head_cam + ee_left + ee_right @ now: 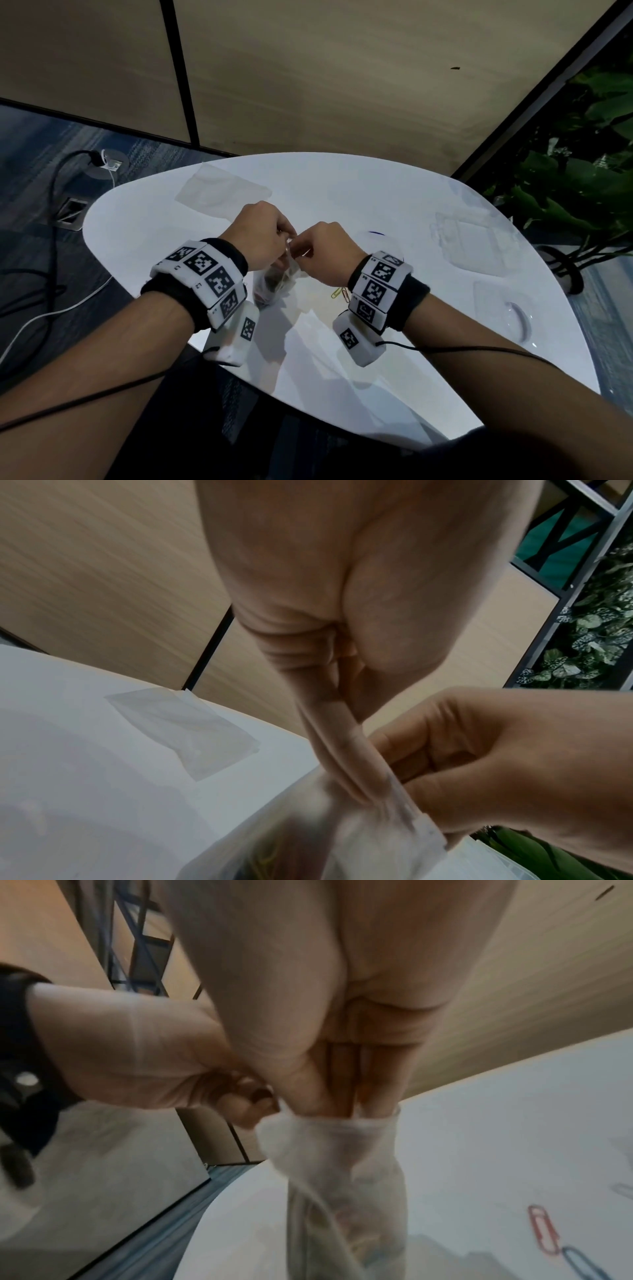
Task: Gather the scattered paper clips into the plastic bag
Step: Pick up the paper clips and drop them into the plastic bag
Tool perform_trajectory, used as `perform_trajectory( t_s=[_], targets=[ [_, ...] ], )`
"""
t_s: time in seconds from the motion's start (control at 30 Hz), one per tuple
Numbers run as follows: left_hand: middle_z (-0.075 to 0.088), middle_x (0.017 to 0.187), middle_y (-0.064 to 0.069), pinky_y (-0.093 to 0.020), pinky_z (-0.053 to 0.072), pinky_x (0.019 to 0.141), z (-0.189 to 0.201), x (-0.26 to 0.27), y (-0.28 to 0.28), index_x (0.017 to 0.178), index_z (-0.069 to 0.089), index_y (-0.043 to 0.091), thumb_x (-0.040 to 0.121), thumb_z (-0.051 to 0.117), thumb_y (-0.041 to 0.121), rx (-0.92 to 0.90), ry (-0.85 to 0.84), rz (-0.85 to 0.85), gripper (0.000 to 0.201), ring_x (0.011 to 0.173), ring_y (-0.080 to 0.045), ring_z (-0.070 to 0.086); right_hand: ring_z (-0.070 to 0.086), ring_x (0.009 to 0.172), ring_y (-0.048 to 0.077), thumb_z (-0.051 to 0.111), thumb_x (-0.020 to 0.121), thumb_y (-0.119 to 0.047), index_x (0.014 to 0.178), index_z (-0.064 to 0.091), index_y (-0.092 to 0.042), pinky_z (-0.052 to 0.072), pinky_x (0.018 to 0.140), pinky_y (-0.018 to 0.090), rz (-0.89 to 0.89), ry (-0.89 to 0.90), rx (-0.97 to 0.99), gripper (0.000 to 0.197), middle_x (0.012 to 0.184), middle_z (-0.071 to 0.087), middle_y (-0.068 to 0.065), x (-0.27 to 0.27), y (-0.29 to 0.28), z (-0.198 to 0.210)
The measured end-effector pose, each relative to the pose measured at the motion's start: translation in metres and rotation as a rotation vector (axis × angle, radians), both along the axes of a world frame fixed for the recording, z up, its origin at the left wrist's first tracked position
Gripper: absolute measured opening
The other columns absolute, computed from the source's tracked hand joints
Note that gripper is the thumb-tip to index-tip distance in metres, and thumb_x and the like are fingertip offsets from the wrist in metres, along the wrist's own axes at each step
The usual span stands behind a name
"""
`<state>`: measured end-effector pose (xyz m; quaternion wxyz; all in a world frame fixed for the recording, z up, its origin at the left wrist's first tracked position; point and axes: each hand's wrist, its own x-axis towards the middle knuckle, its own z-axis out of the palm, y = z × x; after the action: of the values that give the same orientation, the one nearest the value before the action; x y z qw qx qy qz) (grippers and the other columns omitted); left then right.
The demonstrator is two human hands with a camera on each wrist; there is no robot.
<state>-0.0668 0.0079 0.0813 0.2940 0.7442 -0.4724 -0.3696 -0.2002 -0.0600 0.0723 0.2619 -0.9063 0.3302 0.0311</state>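
**Loose clips lay nearest our right hand**

We held the plastic bag [278,279] by its mouth above the worktop [394,192], left hand [261,236] and right hand [327,250] both pinching it. Paper clips [340,294] lay at about five o'clock from the bag, just beside our right wrist; the right hand was nearer.

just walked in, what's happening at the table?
A person holds a clear plastic bag above the white table, the left hand and right hand both pinching its top edge. Colored clips already sit inside. A few paper clips remain loose on the table near the right wrist.
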Motion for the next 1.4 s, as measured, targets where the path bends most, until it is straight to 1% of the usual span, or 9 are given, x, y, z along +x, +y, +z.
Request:
perform_trajectory(
  t_s=[0.13, 0.27, 0.37, 0.5, 0.77, 1.0, 1.13, 1.27, 1.4],
  targets=[
    [0.071, 0.086, -0.012, -0.041, 0.061, 0.083, -0.001, 0.006, 0.005, 0.104, 0.074, 0.003, 0.095, 0.048, -0.001, -0.004, -0.003, 0.021, 0.028, 0.078, -0.029, 0.073, 0.069, 0.095, 0.013, 0.046, 0.082, 0.009, 0.099, 0.078, -0.02, 0.055, 0.087, 0.025, -0.005, -0.098, 0.339, 0.047, 0.101, 0.077, 0.001, -0.02, -0.018, 0.012],
    [0.07, 0.089, -0.018, -0.03, 0.063, 0.058, 0.002, 0.022, 0.016, 0.104, 0.07, 0.001, 0.098, 0.049, 0.0, 0.028, 0.043, 0.075, 0.023, 0.063, -0.027, 0.074, 0.069, 0.095, 0.021, 0.044, 0.089, 0.01, 0.1, 0.075, -0.017, 0.057, 0.081, 0.035, -0.418, -0.3, 0.442, 0.042, 0.108, 0.074, 0.006, -0.069, -0.054, -0.009],
    [0.07, 0.085, -0.016, -0.019, 0.057, 0.049, 0.003, 0.038, 0.027, 0.106, 0.071, 0.001, 0.098, 0.05, 0.0, 0.022, 0.041, 0.113, 0.023, 0.056, -0.017, 0.073, 0.056, 0.123, 0.028, 0.049, 0.097, -0.014, 0.131, 0.059, -0.018, 0.043, 0.106, 0.035, -0.538, 0.19, 0.066, 0.036, 0.135, 0.06, 0.009, -0.121, -0.078, -0.05],
    [0.071, 0.08, -0.014, -0.019, 0.058, 0.051, 0.004, 0.053, 0.039, 0.105, 0.071, 0.002, 0.098, 0.05, 0.001, 0.027, 0.034, 0.153, 0.023, 0.053, -0.013, 0.072, 0.038, 0.135, 0.04, 0.043, 0.101, -0.031, 0.148, 0.03, -0.007, 0.034, 0.11, 0.044, -0.596, 0.528, 0.045, 0.054, 0.149, 0.035, 0.022, -0.154, -0.08, -0.099],
    [0.071, 0.079, -0.012, -0.03, 0.063, 0.057, 0.006, 0.059, 0.04, 0.102, 0.072, 0.004, 0.097, 0.05, 0.0, 0.029, 0.004, 0.158, 0.022, 0.056, -0.021, 0.074, 0.022, 0.139, 0.047, 0.043, 0.098, -0.028, 0.145, 0.032, -0.011, 0.028, 0.114, 0.055, -0.311, 0.481, -0.111, 0.051, 0.156, 0.014, 0.024, -0.063, -0.054, -0.114],
    [0.072, 0.089, -0.013, -0.039, 0.064, 0.066, 0.003, 0.05, 0.032, 0.1, 0.073, 0.006, 0.097, 0.05, 0.001, 0.033, -0.026, 0.116, 0.024, 0.062, -0.028, 0.075, 0.008, 0.149, 0.039, 0.031, 0.102, -0.036, 0.156, 0.001, -0.016, 0.023, 0.118, 0.051, 0.091, 0.444, -0.258, 0.065, 0.163, -0.005, 0.019, -0.059, -0.02, -0.125],
    [0.072, 0.095, -0.014, -0.038, 0.064, 0.07, 0.001, 0.047, 0.027, 0.101, 0.073, 0.005, 0.097, 0.049, 0.001, 0.035, -0.044, 0.1, 0.025, 0.063, -0.028, 0.075, 0.016, 0.148, 0.035, 0.036, 0.099, -0.028, 0.155, 0.002, -0.022, 0.025, 0.112, 0.058, 0.176, 0.464, -0.397, 0.066, 0.165, 0.0, 0.0, -0.102, -0.015, -0.123],
    [0.073, 0.091, -0.013, -0.025, 0.062, 0.061, 0.002, 0.04, 0.023, 0.103, 0.073, 0.007, 0.097, 0.049, 0.002, 0.048, -0.067, 0.079, 0.025, 0.059, -0.021, 0.075, 0.025, 0.142, 0.043, 0.051, 0.084, -0.01, 0.152, 0.005, -0.004, 0.038, 0.108, 0.054, 0.321, 0.497, -0.361, 0.082, 0.161, 0.009, 0.015, -0.136, -0.032, -0.129],
    [0.074, 0.087, -0.014, -0.034, 0.063, 0.073, 0.002, 0.031, 0.018, 0.104, 0.073, 0.006, 0.096, 0.05, 0.002, 0.051, -0.093, 0.067, 0.025, 0.064, -0.023, 0.075, 0.055, 0.117, 0.04, 0.051, 0.082, 0.011, 0.136, 0.044, 0.009, 0.05, 0.095, 0.045, 0.232, 0.37, -0.312, 0.055, 0.137, 0.049, 0.025, -0.134, -0.028, -0.111]
  ],
)
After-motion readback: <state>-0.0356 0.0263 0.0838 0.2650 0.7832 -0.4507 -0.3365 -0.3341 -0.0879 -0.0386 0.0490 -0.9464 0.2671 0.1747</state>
